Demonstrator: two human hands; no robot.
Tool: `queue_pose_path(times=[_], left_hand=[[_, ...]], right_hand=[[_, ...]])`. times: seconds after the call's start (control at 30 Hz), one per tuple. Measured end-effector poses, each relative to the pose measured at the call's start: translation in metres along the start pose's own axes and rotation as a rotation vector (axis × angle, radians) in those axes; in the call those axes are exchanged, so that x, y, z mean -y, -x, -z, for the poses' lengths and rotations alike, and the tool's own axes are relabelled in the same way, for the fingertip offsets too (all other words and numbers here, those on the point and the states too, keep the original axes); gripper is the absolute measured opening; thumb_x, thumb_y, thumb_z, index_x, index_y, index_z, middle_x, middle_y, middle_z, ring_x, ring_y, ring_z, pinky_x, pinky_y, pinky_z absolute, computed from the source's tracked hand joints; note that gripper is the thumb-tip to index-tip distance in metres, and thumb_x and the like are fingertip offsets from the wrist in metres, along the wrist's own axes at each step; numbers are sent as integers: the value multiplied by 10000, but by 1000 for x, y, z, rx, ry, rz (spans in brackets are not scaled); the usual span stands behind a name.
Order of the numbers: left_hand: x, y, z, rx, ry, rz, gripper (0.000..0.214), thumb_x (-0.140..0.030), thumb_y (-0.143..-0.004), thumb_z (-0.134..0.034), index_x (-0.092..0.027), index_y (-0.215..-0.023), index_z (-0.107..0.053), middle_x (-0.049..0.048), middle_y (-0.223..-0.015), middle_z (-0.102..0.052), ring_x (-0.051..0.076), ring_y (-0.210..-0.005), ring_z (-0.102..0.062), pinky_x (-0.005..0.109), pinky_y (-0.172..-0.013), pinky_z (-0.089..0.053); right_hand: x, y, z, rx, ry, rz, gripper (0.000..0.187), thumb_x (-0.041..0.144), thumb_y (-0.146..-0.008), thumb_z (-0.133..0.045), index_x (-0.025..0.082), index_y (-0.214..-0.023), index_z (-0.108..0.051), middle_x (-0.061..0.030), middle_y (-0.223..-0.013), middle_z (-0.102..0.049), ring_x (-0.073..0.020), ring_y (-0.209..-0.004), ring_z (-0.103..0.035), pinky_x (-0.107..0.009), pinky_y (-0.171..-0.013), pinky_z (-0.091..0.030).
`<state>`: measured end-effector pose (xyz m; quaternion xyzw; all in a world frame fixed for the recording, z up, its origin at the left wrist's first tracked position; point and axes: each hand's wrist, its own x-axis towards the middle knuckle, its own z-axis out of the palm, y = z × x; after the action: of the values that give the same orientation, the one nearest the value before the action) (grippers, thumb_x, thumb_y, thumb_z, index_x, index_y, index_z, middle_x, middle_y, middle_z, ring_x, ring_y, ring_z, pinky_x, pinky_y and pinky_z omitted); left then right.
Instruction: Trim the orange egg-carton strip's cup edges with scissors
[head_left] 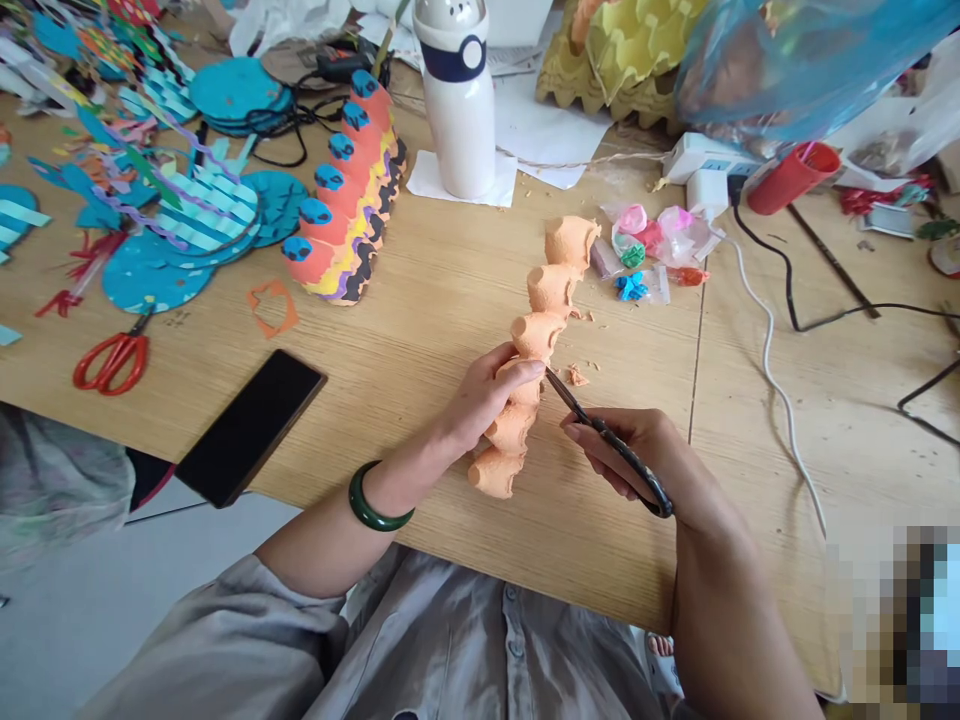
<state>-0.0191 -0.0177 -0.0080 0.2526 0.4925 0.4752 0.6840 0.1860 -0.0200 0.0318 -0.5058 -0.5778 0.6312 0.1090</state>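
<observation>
An orange strip of egg-carton cups lies on the wooden table, running from the near edge toward the back. My left hand is wrapped round its middle; a green bangle sits on that wrist. My right hand grips black scissors, whose blades touch the strip's right side just under my left thumb. Small orange scraps lie beside the strip.
A painted caterpillar-like carton strip stands at the left, with blue paper crafts, red scissors and a black phone. A white bottle, yellow egg cartons, bags of coloured bits, a power strip and cables lie behind and right.
</observation>
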Motion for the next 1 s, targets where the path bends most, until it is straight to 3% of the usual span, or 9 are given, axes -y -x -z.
queue_pose_path(times=[0.1, 0.27, 0.5, 0.67, 0.87, 1.0], left_hand=[[-2, -1, 2, 20, -171, -108, 209, -406, -822, -723, -219, -911, -751, 1, -743, -629, 138, -636, -518, 282, -628, -389], [-6, 0, 2, 35, -190, -138, 222, -390, -826, -712, -200, -935, -741, 9, -764, -630, 141, -695, -536, 267, -666, -406], [-5, -1, 1, 46, -182, -116, 209, -397, -819, -717, -201, -890, -714, 1, -767, -626, 131, -701, -537, 262, -666, -397], [-11, -1, 0, 96, -96, 21, 291, -447, -775, -695, -174, -876, -707, 2, -698, -599, 118, -577, -489, 269, -554, -386], [-15, -2, 0, 226, 73, 184, 473, -492, -729, -701, -155, -1058, -736, -3, -677, -570, 115, -532, -506, 255, -481, -427], [-15, -1, 0, 295, 198, 250, 441, -463, -753, -651, -135, -1034, -742, -3, -647, -517, 103, -542, -464, 225, -466, -439]], right_hand=[[-4, -2, 0, 24, -47, 18, 384, 543, -900, -716, 163, -889, -665, 76, -529, -464, -53, -405, -378, -203, -386, -293], [-12, -5, 1, 63, -97, 55, 431, 593, -903, -695, 168, -964, -667, 75, -571, -486, -57, -429, -405, -203, -390, -299], [-3, -3, -4, 34, -18, 21, 488, 591, -927, -662, 195, -674, -526, 67, -504, -462, -50, -388, -377, -211, -394, -306], [-1, 0, -8, -12, -11, 48, 491, 603, -919, -665, 197, -676, -534, 61, -498, -474, -54, -371, -393, -217, -381, -314], [-1, -1, -6, 12, -21, 116, 477, 629, -929, -634, 174, -785, -616, 58, -542, -478, -52, -375, -393, -222, -376, -308], [-2, -3, -3, 24, -4, 178, 471, 627, -943, -615, 170, -833, -646, 59, -554, -462, -59, -388, -400, -228, -388, -311]])
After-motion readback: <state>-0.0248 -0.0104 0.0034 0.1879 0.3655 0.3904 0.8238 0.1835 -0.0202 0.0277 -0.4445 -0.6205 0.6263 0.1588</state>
